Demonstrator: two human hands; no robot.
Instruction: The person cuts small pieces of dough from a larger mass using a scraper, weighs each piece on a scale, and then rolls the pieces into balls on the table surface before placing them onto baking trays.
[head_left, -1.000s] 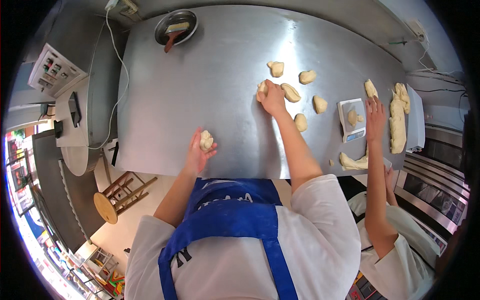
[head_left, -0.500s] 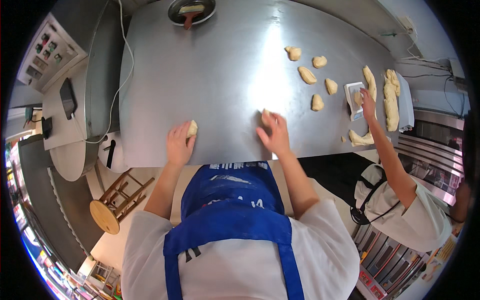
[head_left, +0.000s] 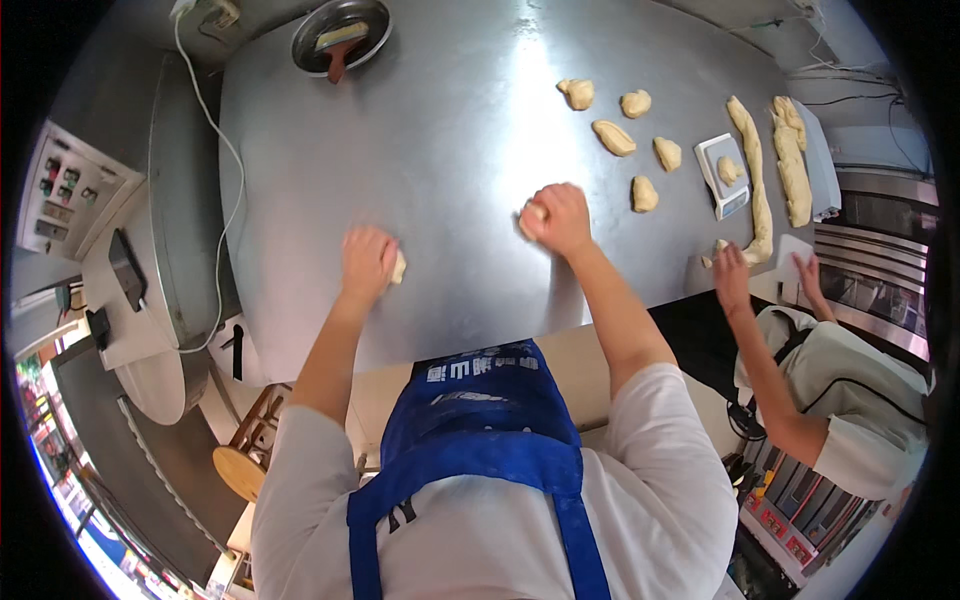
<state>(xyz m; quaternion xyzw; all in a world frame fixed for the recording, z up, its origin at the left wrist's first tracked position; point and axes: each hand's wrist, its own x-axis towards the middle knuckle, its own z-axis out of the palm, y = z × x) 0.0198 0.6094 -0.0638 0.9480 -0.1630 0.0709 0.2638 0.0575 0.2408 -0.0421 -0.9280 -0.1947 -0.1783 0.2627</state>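
On the metal table (head_left: 440, 170), both my hands are curled down over small pieces of pale dough. My left hand (head_left: 368, 262) is closed, with one dough piece (head_left: 399, 268) showing past its inner side. Farther right, my right hand (head_left: 562, 220) wraps round another dough piece (head_left: 532, 219), which shows at its left edge and looks blurred. Several loose dough lumps, among them a folded one (head_left: 613, 138) and a rounded one (head_left: 644, 194), lie to the right of my right hand.
At right, a white scale (head_left: 706, 157) bears a dough lump (head_left: 730, 170), beside long dough strips (head_left: 793, 165). A co-worker's hand (head_left: 733, 277) touches a strip's near end; their other hand (head_left: 808, 275) is by a pale flat piece. A bowl (head_left: 306, 52) with a brush stands far left.
My hands have gone from loosely spread to curled over the dough, and sit farther up the table. The co-worker's hand left the scale, where a lump now lies, for the strip's near end.
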